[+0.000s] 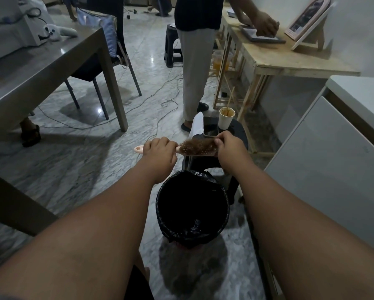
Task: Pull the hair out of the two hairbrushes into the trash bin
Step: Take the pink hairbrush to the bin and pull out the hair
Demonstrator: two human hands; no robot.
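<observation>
A trash bin [192, 207] lined with a black bag stands nearest. Above it at 12 o'clock, the left hand [159, 149] grips the pink hairbrush [198, 149] handle; the right hand [230, 146] pinches the brown hair [195, 146] at the brush's 3 o'clock end.

A lived-in home room doubling as a work area: polished marble floor [91, 161], a grey dining table [41, 68] with a chair [108, 61] at far left, a rough wooden workbench [290, 61] at far right, loose cables [160, 94] across the floor, white cabinets [333, 169] near right.
</observation>
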